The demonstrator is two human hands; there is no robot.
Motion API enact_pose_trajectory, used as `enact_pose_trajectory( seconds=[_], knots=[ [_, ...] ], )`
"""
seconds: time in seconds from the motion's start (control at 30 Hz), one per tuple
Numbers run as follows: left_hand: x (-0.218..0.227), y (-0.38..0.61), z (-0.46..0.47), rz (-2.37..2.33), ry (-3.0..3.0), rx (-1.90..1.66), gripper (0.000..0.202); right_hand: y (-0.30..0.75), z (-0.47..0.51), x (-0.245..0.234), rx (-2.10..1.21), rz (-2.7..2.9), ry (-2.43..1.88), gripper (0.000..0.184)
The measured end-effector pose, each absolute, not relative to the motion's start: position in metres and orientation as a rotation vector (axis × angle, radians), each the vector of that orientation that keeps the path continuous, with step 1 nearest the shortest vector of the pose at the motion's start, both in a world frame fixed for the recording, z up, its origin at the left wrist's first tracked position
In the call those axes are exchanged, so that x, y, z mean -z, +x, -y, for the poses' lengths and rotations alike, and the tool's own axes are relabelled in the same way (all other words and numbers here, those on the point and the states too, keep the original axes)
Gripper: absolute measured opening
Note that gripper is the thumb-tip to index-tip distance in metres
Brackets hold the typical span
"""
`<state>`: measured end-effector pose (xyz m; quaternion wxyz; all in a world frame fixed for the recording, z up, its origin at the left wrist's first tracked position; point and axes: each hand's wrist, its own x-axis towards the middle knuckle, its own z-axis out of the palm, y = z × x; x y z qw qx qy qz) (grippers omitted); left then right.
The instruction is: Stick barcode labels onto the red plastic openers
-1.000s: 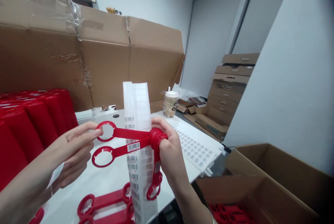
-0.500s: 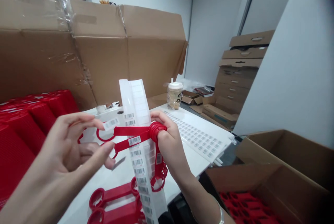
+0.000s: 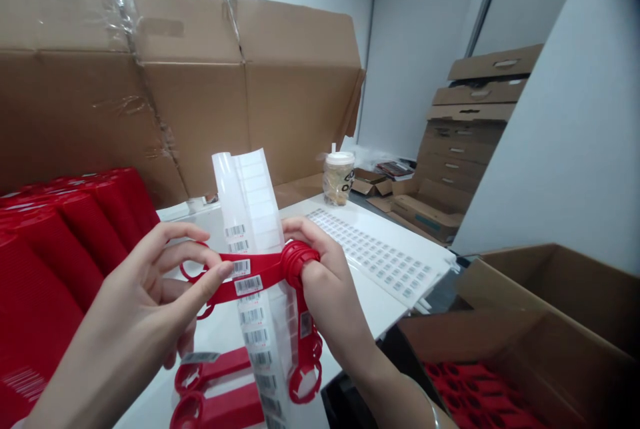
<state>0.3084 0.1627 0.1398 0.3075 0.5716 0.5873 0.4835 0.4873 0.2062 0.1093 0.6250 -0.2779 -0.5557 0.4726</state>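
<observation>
My right hand (image 3: 320,282) grips a bundle of red plastic ring-ended strips (image 3: 260,274) at their stacked ring ends, together with a tall white strip of barcode labels (image 3: 250,215) that stands upright behind them. My left hand (image 3: 160,282) pinches the upper red strip near its far ring, thumb beside a small barcode sticker (image 3: 241,267) on it. A second sticker sits on the strip below. More red strips (image 3: 220,389) lie on the white table (image 3: 380,295) under my hands.
Stacks of red parts (image 3: 60,242) fill the left. Big cardboard sheets (image 3: 200,95) stand behind the table. A label sheet (image 3: 380,259) and a lidded drink cup (image 3: 339,179) lie at the right; an open carton with red strips (image 3: 475,395) sits below right.
The sticker that my left hand carried now lies on the upper red strip, and my left fingers have closed onto that strip. The view has shifted slightly.
</observation>
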Motion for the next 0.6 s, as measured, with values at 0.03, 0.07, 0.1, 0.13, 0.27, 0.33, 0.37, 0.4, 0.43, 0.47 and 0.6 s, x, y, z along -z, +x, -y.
enact_pose_trajectory(
  seconds=[0.03,0.07,0.1,0.13,0.27,0.33,0.37,0.4,0.43,0.47,0.6],
  knots=[
    [-0.1400,0.3084,-0.1627,-1.569,1.501,-1.280,0.050,0.4868,-0.2057,-0.1094,-1.092,1.272,-0.631,0.034],
    [-0.1403,0.3086,-0.1626,-1.576,1.497,-1.283,0.052,0.4862,-0.2053,-0.1094,-1.101,1.270,-0.626,0.034],
    [-0.1407,0.3089,-0.1624,-1.576,1.495,-1.290,0.053,0.4857,-0.2051,-0.1092,-1.109,1.270,-0.623,0.034],
    [-0.1410,0.3094,-0.1623,-1.570,1.496,-1.298,0.054,0.4853,-0.2051,-0.1090,-1.117,1.269,-0.622,0.034],
    [-0.1425,0.3129,-0.1622,-1.569,1.517,-1.296,0.055,0.4846,-0.2066,-0.1074,-1.166,1.265,-0.618,0.032],
    [-0.1430,0.3145,-0.1626,-1.562,1.514,-1.283,0.054,0.4848,-0.2072,-0.1068,-1.186,1.260,-0.621,0.031],
    [-0.1431,0.3149,-0.1628,-1.557,1.511,-1.284,0.053,0.4850,-0.2072,-0.1066,-1.190,1.257,-0.623,0.031],
    [-0.1431,0.3150,-0.1630,-1.554,1.510,-1.285,0.053,0.4850,-0.2071,-0.1064,-1.191,1.255,-0.624,0.032],
    [-0.1430,0.3150,-0.1631,-1.555,1.512,-1.283,0.053,0.4850,-0.2068,-0.1064,-1.192,1.257,-0.623,0.032],
    [-0.1429,0.3147,-0.1632,-1.557,1.517,-1.282,0.053,0.4849,-0.2063,-0.1065,-1.192,1.259,-0.620,0.034],
    [-0.1423,0.3137,-0.1637,-1.562,1.536,-1.277,0.051,0.4839,-0.2043,-0.1071,-1.189,1.259,-0.612,0.037]
  ],
)
